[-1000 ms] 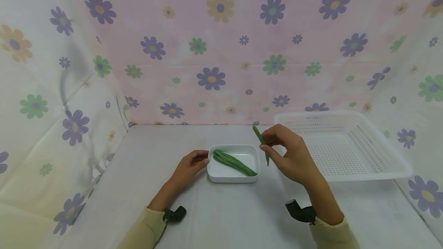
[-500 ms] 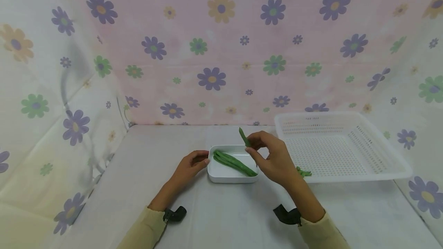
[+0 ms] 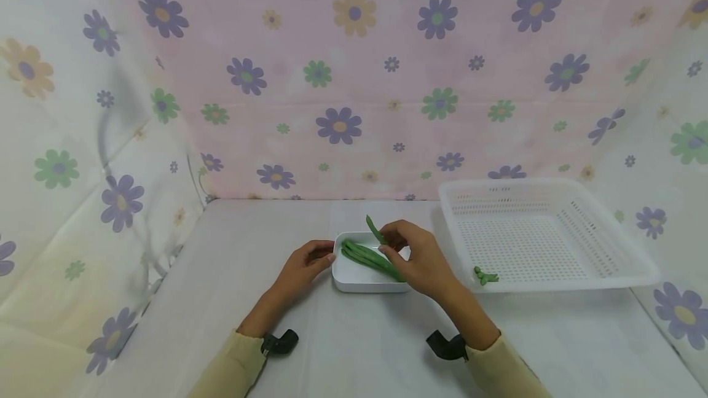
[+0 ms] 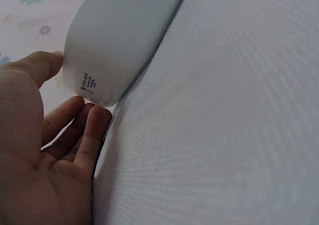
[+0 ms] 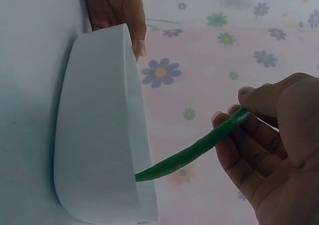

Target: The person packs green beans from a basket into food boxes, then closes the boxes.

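A small white rectangular dish (image 3: 354,281) stands on the table with several long green beans (image 3: 367,258) lying together in it. My left hand (image 3: 301,269) holds the dish at its left end. In the left wrist view the thumb is at the rim and the fingertips meet the end wall low down. My right hand (image 3: 417,260) pinches one green bean (image 5: 189,152) between thumb and fingers over the dish's right side. The bean slants, and its lower end overlaps the dish rim in the right wrist view.
A white perforated plastic basket (image 3: 614,232) sits to the right, with several short bean pieces (image 3: 485,276) in its near left corner. White cloth (image 3: 265,220) covers the table. Flower-print curtain (image 3: 387,78) hangs behind and along both sides.
My right hand has moved left and slightly down with the green bean, from beside the basket to over the dish. This uncovers the bean pieces in the basket. My left hand stays put.
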Tool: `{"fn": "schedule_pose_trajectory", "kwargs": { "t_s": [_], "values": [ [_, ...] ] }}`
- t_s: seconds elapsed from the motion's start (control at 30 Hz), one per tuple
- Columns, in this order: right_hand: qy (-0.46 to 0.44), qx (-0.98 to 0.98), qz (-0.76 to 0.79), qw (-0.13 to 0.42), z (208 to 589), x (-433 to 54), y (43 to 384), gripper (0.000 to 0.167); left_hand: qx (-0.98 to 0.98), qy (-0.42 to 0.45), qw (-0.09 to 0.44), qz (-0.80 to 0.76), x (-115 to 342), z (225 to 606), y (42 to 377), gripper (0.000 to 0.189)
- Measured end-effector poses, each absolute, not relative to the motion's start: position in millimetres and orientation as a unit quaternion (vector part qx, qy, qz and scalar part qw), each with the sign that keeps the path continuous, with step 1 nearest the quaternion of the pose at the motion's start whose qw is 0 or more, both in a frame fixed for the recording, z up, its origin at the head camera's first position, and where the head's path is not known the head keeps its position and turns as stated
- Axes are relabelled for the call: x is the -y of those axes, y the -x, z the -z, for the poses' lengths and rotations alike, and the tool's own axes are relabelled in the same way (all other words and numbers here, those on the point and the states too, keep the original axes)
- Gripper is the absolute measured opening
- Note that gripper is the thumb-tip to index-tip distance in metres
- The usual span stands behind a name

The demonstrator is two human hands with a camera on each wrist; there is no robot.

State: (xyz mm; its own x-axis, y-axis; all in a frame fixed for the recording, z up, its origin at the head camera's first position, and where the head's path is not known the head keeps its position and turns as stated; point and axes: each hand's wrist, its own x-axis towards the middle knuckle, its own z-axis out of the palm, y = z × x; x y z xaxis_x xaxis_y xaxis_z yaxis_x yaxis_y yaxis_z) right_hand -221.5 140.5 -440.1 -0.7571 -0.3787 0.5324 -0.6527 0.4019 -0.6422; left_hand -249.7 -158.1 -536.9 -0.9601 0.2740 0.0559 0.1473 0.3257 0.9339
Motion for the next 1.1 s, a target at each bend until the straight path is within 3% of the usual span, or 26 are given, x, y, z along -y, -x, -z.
{"fn": "schedule_pose_trajectory", "kwargs": {
  "t_s": [0.6,1.1],
  "values": [
    [-0.291,0.866,-0.398,0.081,473.1,-136.3,234.5,0.028,-0.811,-0.134,0.057,-0.566,157.5,533.5,248.9,0.047],
    [-0.278,0.895,-0.342,0.067,478.3,-136.1,233.7,0.024,-0.809,-0.135,0.057,-0.57,157.6,534.1,249.4,0.044]
  ]
}}
